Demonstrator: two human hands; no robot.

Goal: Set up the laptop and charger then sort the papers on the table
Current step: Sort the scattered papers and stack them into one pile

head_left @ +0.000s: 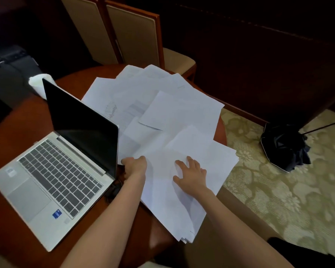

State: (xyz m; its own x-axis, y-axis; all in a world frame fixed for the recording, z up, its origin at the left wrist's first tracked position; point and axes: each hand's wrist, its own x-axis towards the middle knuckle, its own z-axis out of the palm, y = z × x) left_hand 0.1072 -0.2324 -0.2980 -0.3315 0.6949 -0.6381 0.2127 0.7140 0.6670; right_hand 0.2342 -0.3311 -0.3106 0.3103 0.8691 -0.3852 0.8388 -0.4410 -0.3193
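Observation:
A silver laptop (52, 171) stands open with a dark screen on the left of the round wooden table (12, 219). Several white papers (162, 105) lie scattered across the table's right half, and a loose stack of sheets (178, 213) overhangs the near right edge. My left hand (135, 166) grips the left edge of a sheet beside the laptop's right side. On top of the stack, my right hand (190, 174) lies flat with fingers spread. A dark charger part (113, 190) shows under my left forearm, mostly hidden.
Two wooden chairs with beige cushions (135, 33) stand behind the table. A white tissue roll (39, 84) sits behind the laptop lid. A folded black umbrella (284, 147) lies on the patterned carpet at right. A dark bag (10, 62) sits at far left.

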